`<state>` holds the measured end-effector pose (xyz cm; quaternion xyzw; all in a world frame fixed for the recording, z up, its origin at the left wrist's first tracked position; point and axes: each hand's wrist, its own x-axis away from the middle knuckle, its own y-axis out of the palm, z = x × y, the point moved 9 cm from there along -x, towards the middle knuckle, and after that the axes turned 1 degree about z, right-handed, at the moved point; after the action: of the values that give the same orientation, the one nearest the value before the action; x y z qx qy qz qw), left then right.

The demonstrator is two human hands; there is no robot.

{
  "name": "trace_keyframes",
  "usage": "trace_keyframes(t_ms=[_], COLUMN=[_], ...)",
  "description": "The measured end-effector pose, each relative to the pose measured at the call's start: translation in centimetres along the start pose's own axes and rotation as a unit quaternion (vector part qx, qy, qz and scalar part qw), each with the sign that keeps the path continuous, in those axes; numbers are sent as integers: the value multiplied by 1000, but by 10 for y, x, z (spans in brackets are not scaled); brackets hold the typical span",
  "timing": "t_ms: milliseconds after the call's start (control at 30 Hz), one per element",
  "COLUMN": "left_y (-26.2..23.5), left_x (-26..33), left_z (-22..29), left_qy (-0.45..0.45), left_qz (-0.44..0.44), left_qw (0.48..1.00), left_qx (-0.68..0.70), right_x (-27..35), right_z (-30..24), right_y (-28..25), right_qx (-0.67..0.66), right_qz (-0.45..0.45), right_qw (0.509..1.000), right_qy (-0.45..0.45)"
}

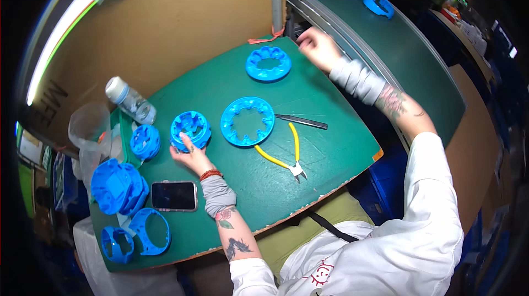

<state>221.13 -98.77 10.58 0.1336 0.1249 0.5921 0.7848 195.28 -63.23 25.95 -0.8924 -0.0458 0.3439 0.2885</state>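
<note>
My left hand [193, 159] is closed round the near side of a blue plastic ring-shaped housing [181, 121], its thumb over the rim. The part is on or just above the green table [220, 186]. My right hand [319, 48] is at the table's far right edge, beside the conveyor. Its fingers look curled but are smeared by motion, and I see nothing clearly in them. Nearest to it lies a blue scalloped ring [253, 68]. A second blue scalloped ring [225, 131] rests mid-table, touching yellow-handled cutting pliers [297, 170] and a dark slim tool [303, 121].
Stacked blue housings [113, 186], a blue round part [145, 142], open blue shells [160, 230], a phone [174, 196] and a bottle [129, 100] stand at left. A cardboard wall [193, 15] bounds the back. The conveyor [408, 70] at right carries blue parts [378, 5].
</note>
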Motion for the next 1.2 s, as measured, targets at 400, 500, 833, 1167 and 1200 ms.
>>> trace_keyframes(t_ms=[400,500,833,1167,1200], left_y=[24,14,-9,-320,-316], left_x=[-14,-7,63,14,2], left_z=[18,27,163,151,137], left_qy=[218,194,396,49,45], left_qz=[-43,-50,2,300,236], left_qw=[921,945,886,715,740], left_qx=[-320,-259,-241,-629,-628], right_x=[-152,-152,-120,-30,-40], right_z=[364,440,371,246,260], right_y=[-319,-268,-239,-252,-266], right_qx=[523,493,473,604,595], right_qz=[101,37,-9,-97,-100], right_qw=[840,866,878,783,789], right_qy=[106,77,75,108,114])
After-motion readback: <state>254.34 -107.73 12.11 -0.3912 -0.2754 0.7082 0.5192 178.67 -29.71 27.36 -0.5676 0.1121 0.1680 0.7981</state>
